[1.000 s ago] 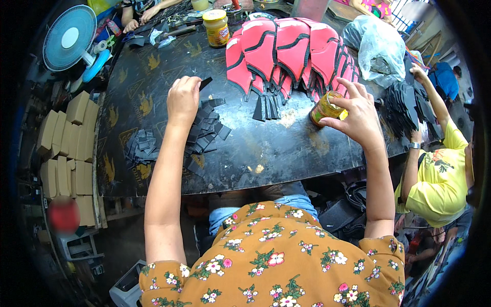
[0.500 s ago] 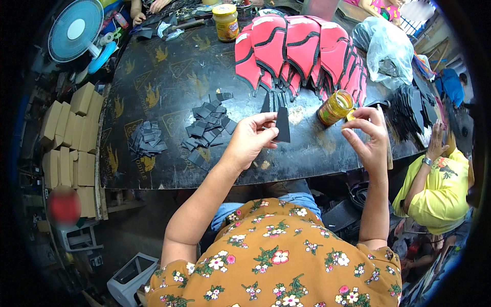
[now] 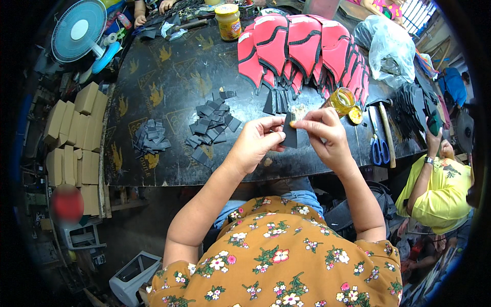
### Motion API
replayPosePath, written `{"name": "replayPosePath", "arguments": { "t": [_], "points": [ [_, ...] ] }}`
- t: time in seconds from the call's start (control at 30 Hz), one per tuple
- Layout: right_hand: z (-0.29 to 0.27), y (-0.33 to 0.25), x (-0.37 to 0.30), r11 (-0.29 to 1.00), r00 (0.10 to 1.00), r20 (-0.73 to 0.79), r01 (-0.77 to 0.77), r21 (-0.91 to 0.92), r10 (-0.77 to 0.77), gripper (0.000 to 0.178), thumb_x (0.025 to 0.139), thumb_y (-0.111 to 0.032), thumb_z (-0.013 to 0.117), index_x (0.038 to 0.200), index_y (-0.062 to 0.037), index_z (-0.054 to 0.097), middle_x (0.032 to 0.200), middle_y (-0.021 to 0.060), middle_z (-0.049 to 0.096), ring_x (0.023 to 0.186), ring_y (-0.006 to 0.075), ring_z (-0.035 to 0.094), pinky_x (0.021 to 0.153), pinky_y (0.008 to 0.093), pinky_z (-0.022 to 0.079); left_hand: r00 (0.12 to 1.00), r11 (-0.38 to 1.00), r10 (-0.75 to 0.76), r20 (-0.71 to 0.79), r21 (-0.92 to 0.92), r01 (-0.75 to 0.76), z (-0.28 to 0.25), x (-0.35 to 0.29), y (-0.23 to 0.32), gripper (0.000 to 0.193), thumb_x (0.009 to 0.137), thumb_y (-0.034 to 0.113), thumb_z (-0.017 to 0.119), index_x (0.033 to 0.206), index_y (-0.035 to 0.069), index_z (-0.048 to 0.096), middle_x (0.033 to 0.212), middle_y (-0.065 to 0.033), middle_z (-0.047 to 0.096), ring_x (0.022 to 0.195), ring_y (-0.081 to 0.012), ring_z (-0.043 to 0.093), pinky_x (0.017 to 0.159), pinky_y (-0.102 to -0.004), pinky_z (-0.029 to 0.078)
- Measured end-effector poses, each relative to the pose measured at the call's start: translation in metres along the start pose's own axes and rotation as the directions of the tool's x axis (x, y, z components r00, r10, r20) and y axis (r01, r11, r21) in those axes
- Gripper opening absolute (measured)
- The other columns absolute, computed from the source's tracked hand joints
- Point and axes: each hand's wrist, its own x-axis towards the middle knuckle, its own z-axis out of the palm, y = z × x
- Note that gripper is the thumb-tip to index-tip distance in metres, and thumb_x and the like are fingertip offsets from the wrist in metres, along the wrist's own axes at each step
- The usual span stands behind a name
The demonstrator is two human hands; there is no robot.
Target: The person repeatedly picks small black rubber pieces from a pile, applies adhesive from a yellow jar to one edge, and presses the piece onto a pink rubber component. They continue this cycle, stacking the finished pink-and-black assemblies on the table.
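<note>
One black strip point(image 3: 290, 136): now worked two-handed near table point(image 3: 179, 171) front edge
Left hand point(image 3: 257, 142): pinching it
Right hand point(image 3: 326, 133): in from jar point(image 3: 343, 98), pinched, contents unclear

Surface point(image 3: 174, 112): black, smooth and glossy, scuffed toward the front edge.
Black strip point(image 3: 290, 138): matt, flat.
Loose black pieces point(image 3: 208, 121): matt, smooth-faced.
Red panels point(image 3: 271, 46): smooth, faint sheen, dark matt trim.
Open jar point(image 3: 341, 100): clear, glossy, glass-like.
Bag point(image 3: 393, 51): thin translucent plastic, crinkled, shiny.
Scissors point(image 3: 376, 140): metal blades, smooth blue plastic handles.
Hammer point(image 3: 387, 134): wooden handle, dull finish.
Boxes point(image 3: 87, 125): brown, matt, cardboard-like.
Fan point(image 3: 79, 31): smooth plastic, blue blades.
Stool point(image 3: 128, 289): grey moulded plastic, dull.
Shirt point(image 3: 286, 235): matt brown printed cloth.
</note>
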Motion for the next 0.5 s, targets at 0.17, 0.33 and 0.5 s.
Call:
{"name": "replayPosePath", "arguments": {
  "t": [0.17, 0.33, 0.5],
  "points": [
    [-0.011, -0.017, -0.018, 0.976, 0.986, 0.064, 0.16, -0.147, -0.152, 0.051, 0.072, 0.001, 0.079, 0.119, -0.0191, 0.084, 0.11, 0.0033, 0.07, 0.1, 0.0288, 0.064, 0.09, 0.0421, 0.052, 0.999, 0.993, -0.047, 0.01, -0.107, 0.048, -0.005, 0.004, -0.001, 0.035, 0.102, 0.005, 0.071, 0.137, 0.001, 0.069, 0.111, -0.0009, 0.073, 0.091, -0.0088, 0.072, 0.077, -0.0262, 0.062],
    [-0.011, -0.022, -0.021, 0.976, 0.988, 0.051, 0.154, -0.153, -0.148, 0.053, 0.071, 0.0, 0.079, 0.12, -0.0204, 0.083, 0.117, 0.0035, 0.07, 0.103, 0.0282, 0.063, 0.093, 0.0429, 0.052, 0.996, 0.991, -0.079, -0.046, -0.115, 0.073, -0.01, 0.006, 0.003, 0.038, 0.102, 0.006, 0.072, 0.139, 0.001, 0.068, 0.112, -0.0017, 0.073, 0.092, -0.0093, 0.072, 0.076, -0.0255, 0.061],
    [0.001, -0.01, -0.02, 0.986, 0.995, -0.005, 0.098, -0.134, -0.1, 0.051, 0.068, 0.005, 0.077, 0.114, -0.018, 0.082, 0.121, 0.0061, 0.07, 0.108, 0.0302, 0.063, 0.098, 0.0443, 0.052, 0.997, 0.993, -0.043, -0.069, -0.113, 0.035, -0.017, 0.01, 0.001, 0.036, 0.1, 0.007, 0.074, 0.136, 0.002, 0.068, 0.109, -0.0012, 0.072, 0.091, -0.0094, 0.071, 0.077, -0.0263, 0.061]
  ]
}}
